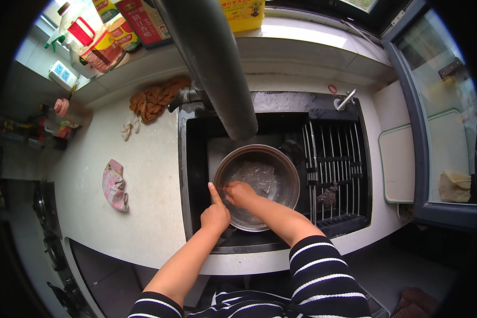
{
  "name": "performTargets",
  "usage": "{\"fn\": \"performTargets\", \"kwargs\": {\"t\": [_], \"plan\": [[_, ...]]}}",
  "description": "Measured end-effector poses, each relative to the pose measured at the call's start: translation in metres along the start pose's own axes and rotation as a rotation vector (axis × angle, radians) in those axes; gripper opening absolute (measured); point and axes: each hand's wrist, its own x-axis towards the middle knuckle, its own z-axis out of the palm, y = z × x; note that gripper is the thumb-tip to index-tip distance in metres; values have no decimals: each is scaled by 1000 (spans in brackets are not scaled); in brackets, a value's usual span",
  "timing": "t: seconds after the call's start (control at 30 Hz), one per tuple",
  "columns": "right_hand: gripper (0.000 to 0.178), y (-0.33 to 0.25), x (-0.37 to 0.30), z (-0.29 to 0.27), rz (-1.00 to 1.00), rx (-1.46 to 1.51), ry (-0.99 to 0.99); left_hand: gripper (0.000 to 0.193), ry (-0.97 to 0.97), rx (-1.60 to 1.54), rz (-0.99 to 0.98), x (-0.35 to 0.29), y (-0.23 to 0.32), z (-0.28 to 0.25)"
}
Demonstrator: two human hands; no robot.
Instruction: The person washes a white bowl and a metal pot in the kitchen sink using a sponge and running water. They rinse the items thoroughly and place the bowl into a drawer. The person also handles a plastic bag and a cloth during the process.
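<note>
We have a wide, round stainless-steel pot [290, 183] at the centre of the frame, standing in a black rectangular sink [195, 159]; its bottom looks wet, with a pale, whitish sheen, and we cannot tell how much liquid is in it. Our left hand [215, 215] is at the pot's left rim, index finger stretched straight and the others curled; we cannot tell whether they grip. Our right hand [240, 194] reaches inside, near the left wall, fingers bent and close together; whether they pinch anything is hidden. We count one pot, one slatted metal rack [340, 139] at the sink's right, one silvery wire scrubber [328, 195] on it, and two cloths to the left: a crumpled brown one [156, 102] and a pink-and-white one [115, 186]. They lie on a pale counter [148, 169]. A thick dark-grey tube [212, 69] crosses the top middle, bottles and packages crowd the ledge at upper left, and a dark-framed window [445, 106] stands open at the right.
</note>
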Motion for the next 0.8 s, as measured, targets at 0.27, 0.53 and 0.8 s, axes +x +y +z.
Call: {"fn": "performTargets", "kwargs": {"t": [0.27,0.53,0.8], "plan": [[29,50,-25,-43,505,-341,-326,93,-42,-20,-69,2,6,-2],[30,4,-34,28,589,327,-273,92,-34,-43,-78,-1,4,-3],[20,28,80,0,1431,1348,1224,93,-55,-12,-49,1,4,-4]]}}
